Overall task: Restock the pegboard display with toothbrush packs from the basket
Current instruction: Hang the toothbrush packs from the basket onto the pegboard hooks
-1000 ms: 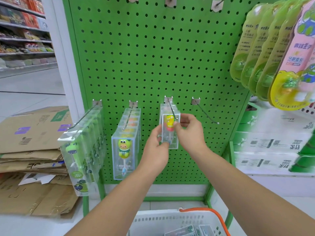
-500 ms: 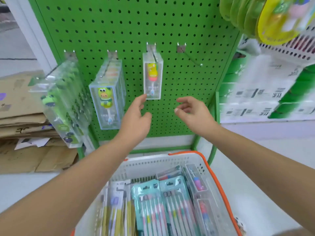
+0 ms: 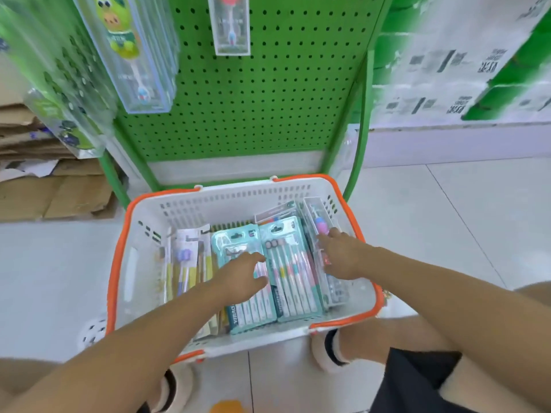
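Both hands down in the basket (image 3: 190, 204): left hand (image 3: 242, 274) and right hand (image 3: 340, 257), fingers loosely spread, gripping nothing. Clear toothbrush pack (image 3: 319, 234) by the right wall looks light, stiff, slippery; pinch its edges.

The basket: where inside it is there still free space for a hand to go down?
Bare floor of the basket shows along its left wall, beside the yellow packs, and at the far wall behind them. The middle and right are crowded: teal packs lie side by side under the left hand, clear boxes under the right hand.
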